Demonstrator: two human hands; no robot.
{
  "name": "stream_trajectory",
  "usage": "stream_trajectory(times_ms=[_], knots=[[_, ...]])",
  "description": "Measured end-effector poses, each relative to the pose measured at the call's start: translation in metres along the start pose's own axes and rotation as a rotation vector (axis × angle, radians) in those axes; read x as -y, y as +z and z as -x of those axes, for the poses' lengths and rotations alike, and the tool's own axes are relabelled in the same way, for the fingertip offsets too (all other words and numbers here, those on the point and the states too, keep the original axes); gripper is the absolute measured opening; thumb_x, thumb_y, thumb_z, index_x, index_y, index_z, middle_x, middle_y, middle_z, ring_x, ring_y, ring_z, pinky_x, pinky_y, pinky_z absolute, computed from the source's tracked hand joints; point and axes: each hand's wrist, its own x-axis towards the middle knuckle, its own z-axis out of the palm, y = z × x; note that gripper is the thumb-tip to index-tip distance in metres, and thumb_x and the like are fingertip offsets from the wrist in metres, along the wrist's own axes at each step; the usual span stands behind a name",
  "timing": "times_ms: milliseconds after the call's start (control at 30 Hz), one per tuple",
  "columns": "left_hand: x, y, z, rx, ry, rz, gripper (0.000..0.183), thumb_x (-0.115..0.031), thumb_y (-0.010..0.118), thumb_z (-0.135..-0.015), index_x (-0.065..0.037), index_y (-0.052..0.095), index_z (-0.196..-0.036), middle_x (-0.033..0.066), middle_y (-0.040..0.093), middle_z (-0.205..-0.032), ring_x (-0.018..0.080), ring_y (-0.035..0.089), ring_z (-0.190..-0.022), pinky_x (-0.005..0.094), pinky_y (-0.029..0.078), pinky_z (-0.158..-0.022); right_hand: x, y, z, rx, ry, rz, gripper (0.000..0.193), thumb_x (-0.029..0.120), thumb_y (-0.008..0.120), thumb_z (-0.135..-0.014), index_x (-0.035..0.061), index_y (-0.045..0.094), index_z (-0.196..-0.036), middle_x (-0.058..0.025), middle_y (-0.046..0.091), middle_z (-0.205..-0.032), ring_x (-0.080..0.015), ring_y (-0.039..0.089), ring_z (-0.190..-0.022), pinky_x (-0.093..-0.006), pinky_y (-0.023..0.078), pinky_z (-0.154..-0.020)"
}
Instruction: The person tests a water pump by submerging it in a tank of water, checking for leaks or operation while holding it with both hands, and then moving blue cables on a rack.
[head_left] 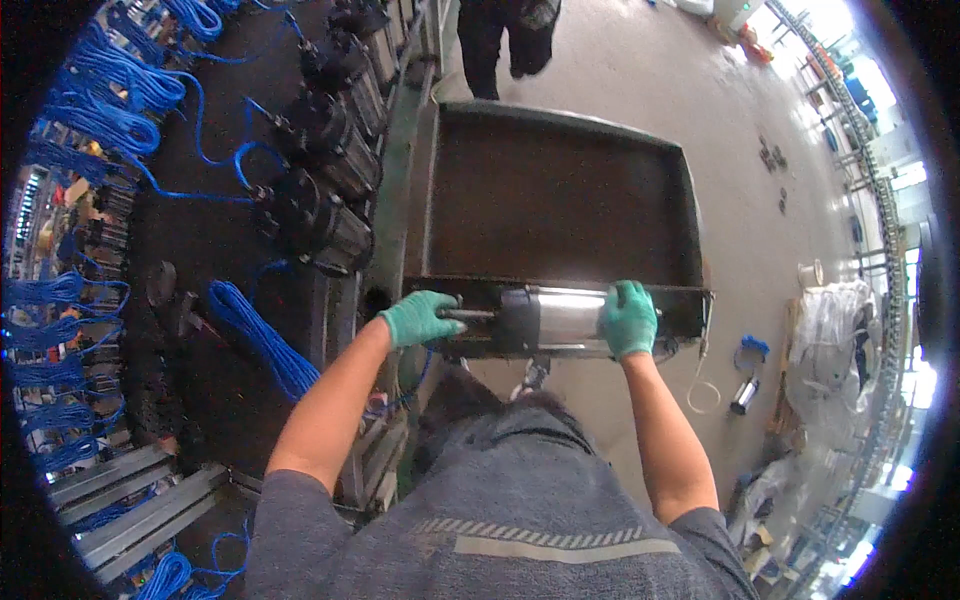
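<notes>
A silver metal cylinder [572, 318] lies sideways in front of me, with a dark band at its left end and a thin shaft [472, 314] sticking out to the left. My left hand [422, 318], in a green glove, is closed at the tip of that shaft. Across the cylinder's right end sits my right hand [630, 318], also gloved in green, its fingers curled over it. Under the cylinder runs a dark ledge [682, 312] at the near side of a large shallow metal tray [560, 205]. Part of the shaft tip is hidden by my left fingers.
Several black and silver motors [325, 225] line the bench on the left, near coiled blue cables [262, 338]. A person's legs [505, 45] stand beyond the tray. On the right floor lie a small cylinder [744, 395] and plastic-wrapped goods [832, 335].
</notes>
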Motion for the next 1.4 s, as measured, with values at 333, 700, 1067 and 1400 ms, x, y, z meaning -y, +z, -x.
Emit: stream_trajectory(times_ms=[333,700,1067,1400], knots=[[-0.022,0.024,0.001,-0.384,0.180,-0.735,0.031,-0.022,0.064,-0.086,-0.014,0.067,-0.115,0.0128,0.067,-0.094,0.0326,0.067,-0.078,0.0440,0.053,-0.062,-0.011,0.007,0.005,-0.079,-0.026,-0.026,0.013,0.018,0.060,-0.089,0.0058,0.064,-0.093,-0.0145,0.063,-0.098,-0.0367,0.059,-0.093,-0.0466,0.049,-0.082],[-0.010,0.037,0.006,-0.111,-0.150,0.735,0.040,-0.032,0.070,-0.092,-0.004,0.059,-0.119,0.0045,0.060,-0.104,0.0135,0.057,-0.095,0.0306,0.050,-0.085,-0.020,0.020,-0.003,-0.005,-0.062,-0.023,0.013,0.017,0.058,-0.090,0.0044,0.063,-0.092,-0.0158,0.062,-0.096,-0.0364,0.058,-0.093,-0.0460,0.047,-0.082],[-0.042,0.001,0.017,-0.067,-0.184,-0.225,0.049,-0.048,0.072,-0.081,-0.003,0.069,-0.099,0.0222,0.070,-0.098,0.0401,0.067,-0.095,0.0488,0.052,-0.082,-0.021,0.018,-0.001,0.045,0.015,-0.039,0.017,0.019,0.056,-0.093,0.0042,0.063,-0.097,-0.0144,0.063,-0.099,-0.0361,0.059,-0.094,-0.0454,0.047,-0.082],[-0.056,0.008,0.011,-0.163,-0.232,-0.261,0.043,-0.046,0.069,-0.088,-0.003,0.068,-0.096,0.0169,0.069,-0.090,0.0302,0.067,-0.081,0.0419,0.052,-0.071,-0.018,0.008,-0.004,0.013,-0.121,-0.030,0.016,0.016,0.056,-0.090,0.0024,0.064,-0.095,-0.0176,0.063,-0.097,-0.0389,0.059,-0.096,-0.0473,0.047,-0.085]])
